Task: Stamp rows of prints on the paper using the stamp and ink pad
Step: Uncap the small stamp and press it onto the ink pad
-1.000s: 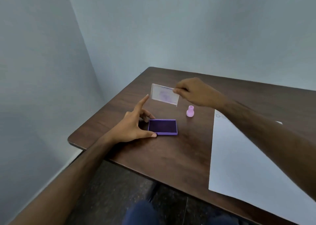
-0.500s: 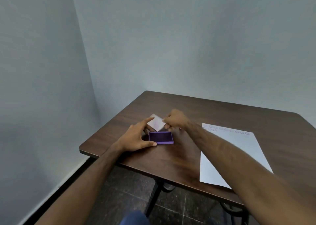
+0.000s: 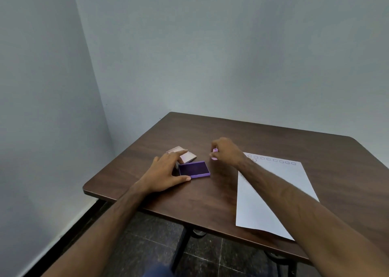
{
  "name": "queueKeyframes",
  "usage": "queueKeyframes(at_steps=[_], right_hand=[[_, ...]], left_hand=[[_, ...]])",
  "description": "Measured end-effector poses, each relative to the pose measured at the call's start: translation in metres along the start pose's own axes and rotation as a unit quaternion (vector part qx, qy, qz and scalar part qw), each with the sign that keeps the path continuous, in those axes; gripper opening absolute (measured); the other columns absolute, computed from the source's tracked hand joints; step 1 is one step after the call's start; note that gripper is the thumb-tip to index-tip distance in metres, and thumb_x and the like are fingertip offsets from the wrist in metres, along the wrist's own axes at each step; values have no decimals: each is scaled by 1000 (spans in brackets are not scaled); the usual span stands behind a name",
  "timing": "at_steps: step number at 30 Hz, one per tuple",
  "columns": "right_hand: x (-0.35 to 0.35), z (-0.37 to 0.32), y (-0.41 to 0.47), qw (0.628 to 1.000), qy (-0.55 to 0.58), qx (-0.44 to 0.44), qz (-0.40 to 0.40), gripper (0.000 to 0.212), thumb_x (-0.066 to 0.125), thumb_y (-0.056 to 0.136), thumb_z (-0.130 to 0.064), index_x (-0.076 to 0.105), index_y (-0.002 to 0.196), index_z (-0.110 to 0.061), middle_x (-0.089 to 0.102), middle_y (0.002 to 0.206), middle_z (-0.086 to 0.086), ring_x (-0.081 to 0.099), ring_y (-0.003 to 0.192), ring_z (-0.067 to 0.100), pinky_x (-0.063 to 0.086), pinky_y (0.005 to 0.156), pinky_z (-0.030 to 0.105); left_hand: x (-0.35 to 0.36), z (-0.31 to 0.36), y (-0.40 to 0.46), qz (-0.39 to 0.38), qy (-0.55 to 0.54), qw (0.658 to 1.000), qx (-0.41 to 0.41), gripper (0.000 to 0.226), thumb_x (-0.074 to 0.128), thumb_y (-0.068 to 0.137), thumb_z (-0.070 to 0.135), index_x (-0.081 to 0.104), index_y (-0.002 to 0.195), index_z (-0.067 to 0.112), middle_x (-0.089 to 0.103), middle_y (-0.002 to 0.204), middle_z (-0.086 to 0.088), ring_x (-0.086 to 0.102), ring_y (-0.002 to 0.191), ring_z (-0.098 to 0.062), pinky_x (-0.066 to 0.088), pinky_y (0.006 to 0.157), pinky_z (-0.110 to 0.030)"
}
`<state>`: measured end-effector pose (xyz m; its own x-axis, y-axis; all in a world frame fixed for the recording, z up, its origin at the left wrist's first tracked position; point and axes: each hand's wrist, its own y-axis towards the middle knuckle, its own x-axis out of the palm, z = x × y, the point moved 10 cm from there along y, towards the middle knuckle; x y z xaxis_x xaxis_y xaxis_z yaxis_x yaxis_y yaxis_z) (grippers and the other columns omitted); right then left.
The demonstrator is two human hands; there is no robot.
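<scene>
The purple ink pad point(image 3: 194, 169) lies open on the dark wooden table point(image 3: 210, 201). My left hand point(image 3: 168, 172) grips its left side, thumb at the front edge and fingers behind. The pad's clear lid point(image 3: 188, 156) lies flat just behind it, under my left fingertips. My right hand point(image 3: 227, 151) is closed around the small pink stamp point(image 3: 214, 153), right of the pad. A white paper point(image 3: 271, 192) lies on the right, with one row of round prints along its far edge and a single print below it.
Grey walls meet in a corner behind the table's left side. The table's front edge runs close to me, with black metal legs and a dark tiled floor below. My right forearm crosses over the paper's left part.
My right hand has set the lid down behind the pad and moved right to take hold of the pink stamp. My left hand has stayed on the pad. The view has pulled back.
</scene>
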<state>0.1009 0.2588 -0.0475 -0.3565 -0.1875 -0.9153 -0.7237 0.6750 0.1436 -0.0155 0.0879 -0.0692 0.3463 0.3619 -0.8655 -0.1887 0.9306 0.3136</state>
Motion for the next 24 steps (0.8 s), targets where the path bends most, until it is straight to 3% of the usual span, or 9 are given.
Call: queueKeyframes(at_steps=[4, 7, 10, 12, 16, 19, 24], right_hand=[[-13, 14, -6, 989, 141, 25, 29, 14, 74, 87, -19, 70, 93, -7, 71, 90, 4, 63, 78, 12, 46, 62, 19], [-16, 29, -19, 913, 403, 55, 27, 21, 73, 89, -16, 72, 106, -4, 75, 98, 12, 72, 92, 24, 59, 77, 26], [-4, 32, -28, 844, 534, 53, -3, 26, 71, 90, -10, 70, 115, -4, 74, 110, 17, 73, 103, 28, 59, 92, 37], [-1, 30, -31, 841, 541, 29, -8, 27, 72, 89, -9, 70, 116, -6, 75, 111, 15, 73, 104, 27, 59, 93, 37], [-3, 30, -34, 854, 520, -15, 19, 26, 74, 87, -11, 72, 113, -7, 77, 105, 10, 74, 100, 24, 60, 90, 35], [-5, 31, -35, 849, 527, -26, 27, 24, 73, 88, -12, 72, 112, -6, 78, 101, 10, 74, 92, 20, 60, 84, 29], [-4, 34, -33, 856, 515, -31, 35, 23, 71, 90, -11, 70, 112, -4, 76, 103, 11, 73, 89, 18, 60, 83, 27]], left_hand=[[11, 16, 7, -2, 3, 1000, 3, 81, 61, 78, 72, 30, 147, 43, 55, 127, 14, 43, 124, -6, 31, 100, -40], [17, 31, 12, 11, -3, 1000, 15, 69, 46, 85, 74, 36, 145, 41, 54, 117, 15, 44, 115, -3, 30, 98, -40], [9, 36, 25, 71, -10, 997, 12, 47, 35, 95, 65, 48, 134, 42, 51, 106, 18, 46, 106, -3, 34, 95, -40], [1, 39, 37, 108, -17, 994, 16, 36, 42, 98, 58, 51, 129, 42, 53, 105, 19, 48, 99, -2, 35, 92, -37], [2, 56, 60, 107, -23, 991, 71, 33, 52, 95, 55, 56, 125, 41, 59, 108, 24, 51, 98, 5, 34, 86, -33], [4, 62, 70, 112, -46, 988, 95, 27, 58, 90, 55, 59, 114, 42, 60, 97, 27, 52, 94, 12, 35, 87, -33], [6, 59, 81, 117, -98, 983, 99, 21, 74, 85, 40, 64, 103, 40, 61, 90, 33, 58, 95, 5, 35, 90, -31]])
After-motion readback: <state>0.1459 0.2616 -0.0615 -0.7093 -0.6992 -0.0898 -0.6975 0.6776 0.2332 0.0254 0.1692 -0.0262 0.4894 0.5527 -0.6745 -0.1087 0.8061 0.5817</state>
